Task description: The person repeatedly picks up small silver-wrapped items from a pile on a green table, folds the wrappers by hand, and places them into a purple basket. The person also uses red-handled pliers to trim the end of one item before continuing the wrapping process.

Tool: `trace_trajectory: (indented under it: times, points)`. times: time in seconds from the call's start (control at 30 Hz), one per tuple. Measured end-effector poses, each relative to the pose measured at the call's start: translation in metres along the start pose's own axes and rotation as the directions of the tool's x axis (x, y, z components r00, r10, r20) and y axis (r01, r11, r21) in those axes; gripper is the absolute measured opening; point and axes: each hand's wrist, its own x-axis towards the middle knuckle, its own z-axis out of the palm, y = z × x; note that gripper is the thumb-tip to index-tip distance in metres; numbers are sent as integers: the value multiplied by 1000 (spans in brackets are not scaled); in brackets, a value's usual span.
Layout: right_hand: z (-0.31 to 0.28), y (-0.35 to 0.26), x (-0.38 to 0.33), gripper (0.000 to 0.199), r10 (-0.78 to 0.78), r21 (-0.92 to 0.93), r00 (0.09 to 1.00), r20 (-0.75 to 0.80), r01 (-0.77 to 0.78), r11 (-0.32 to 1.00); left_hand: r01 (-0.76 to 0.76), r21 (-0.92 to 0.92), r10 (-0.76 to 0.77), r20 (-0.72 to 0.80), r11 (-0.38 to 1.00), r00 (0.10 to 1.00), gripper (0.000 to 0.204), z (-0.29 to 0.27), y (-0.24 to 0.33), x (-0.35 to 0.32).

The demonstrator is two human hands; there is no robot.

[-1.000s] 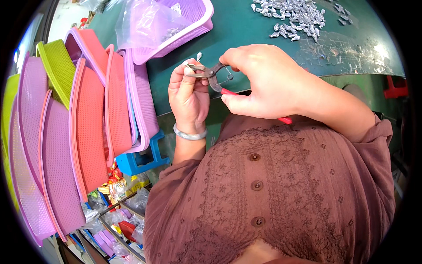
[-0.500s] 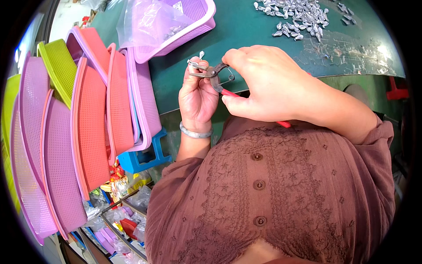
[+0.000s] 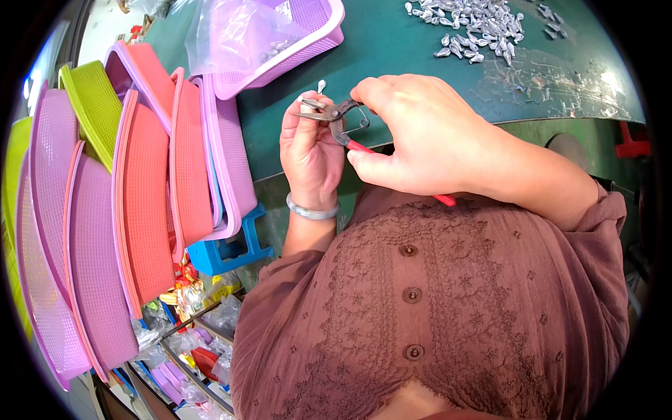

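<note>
The right hand [image 3: 427, 136] is curled shut around red-handled metal pliers [image 3: 334, 115], whose dark nose rests against the left hand [image 3: 310, 150]. The left hand pinches a small silvery metal piece [image 3: 320, 86] between its fingertips, just above the green tabletop [image 3: 392, 49]. Beyond the hands lies a pile of shiny teardrop-shaped metal pieces [image 3: 476, 24].
</note>
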Motion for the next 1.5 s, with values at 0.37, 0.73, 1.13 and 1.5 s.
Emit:
trace_trajectory:
  times: [0.37,0.73,1.13,1.5]
  points:
    - [-15,-3,11,28,-3,-218,956,292,70,973,-49,282,54,-9,958,999,14,-4,5,-3]
    - [-21,3,16,28,15,-231,923,384,80,970,63,250,-57,-33,966,998,14,-10,2,-4]
    - [-34,1,20,31,135,-262,874,467,-9,965,162,226,-155,-48,961,987,13,-13,-1,1]
    - [-35,10,9,38,101,-141,970,221,-71,988,325,-225,-323,48,918,945,20,-10,12,4]
